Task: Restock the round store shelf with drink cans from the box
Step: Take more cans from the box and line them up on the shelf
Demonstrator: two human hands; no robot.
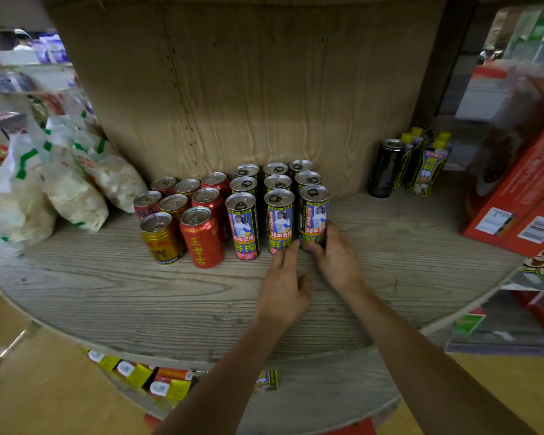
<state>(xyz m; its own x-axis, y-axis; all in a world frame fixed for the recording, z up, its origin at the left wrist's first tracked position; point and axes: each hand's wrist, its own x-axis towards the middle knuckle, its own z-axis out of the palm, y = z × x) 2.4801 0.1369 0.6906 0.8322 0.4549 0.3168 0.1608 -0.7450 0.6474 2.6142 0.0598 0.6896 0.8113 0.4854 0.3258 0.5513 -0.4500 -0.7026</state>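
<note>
Tall black and yellow drink cans stand in three rows on the round wooden shelf [113, 296]. My right hand [335, 257] grips the base of the front right can [314, 211], thumb in front, fingers round its right side. My left hand [285, 285] lies flat on the shelf, its straight fingertips touching the foot of the front middle can [279, 221]. A third front can [243, 226] stands just left of it. The box of cans is out of view.
Red and gold cans [201, 237] stand in rows left of the tall ones. White snack bags [66, 183] lie at the far left. A black can and yellow-capped cartons [424, 164] stand back right, red boxes [522, 202] at the right. A lower shelf holds packs [157, 381].
</note>
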